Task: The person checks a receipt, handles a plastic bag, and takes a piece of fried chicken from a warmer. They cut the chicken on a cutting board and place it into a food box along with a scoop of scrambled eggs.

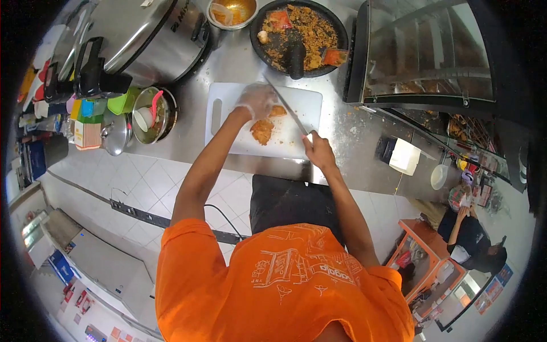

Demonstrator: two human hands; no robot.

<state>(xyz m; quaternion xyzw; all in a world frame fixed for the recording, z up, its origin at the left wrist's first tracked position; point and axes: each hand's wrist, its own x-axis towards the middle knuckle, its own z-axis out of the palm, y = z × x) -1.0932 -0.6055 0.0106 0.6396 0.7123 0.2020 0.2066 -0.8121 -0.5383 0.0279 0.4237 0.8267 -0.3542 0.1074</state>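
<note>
My right hand is closed round the handle of a long knife, whose blade points up and to the left across a white cutting board. My left hand, in a clear plastic glove, is over the upper middle of the board. Its fingers are blurred, so their grip does not show. Close beside it is a small piece of browned, fried-looking food. A larger golden-brown fried piece lies just below, with crumbs scattered around it.
Beyond the board sit a black round pan of brown crumbs and a metal bowl. A big steel pot stands left, above a smaller pot. A glass display case is right; another person is farther right.
</note>
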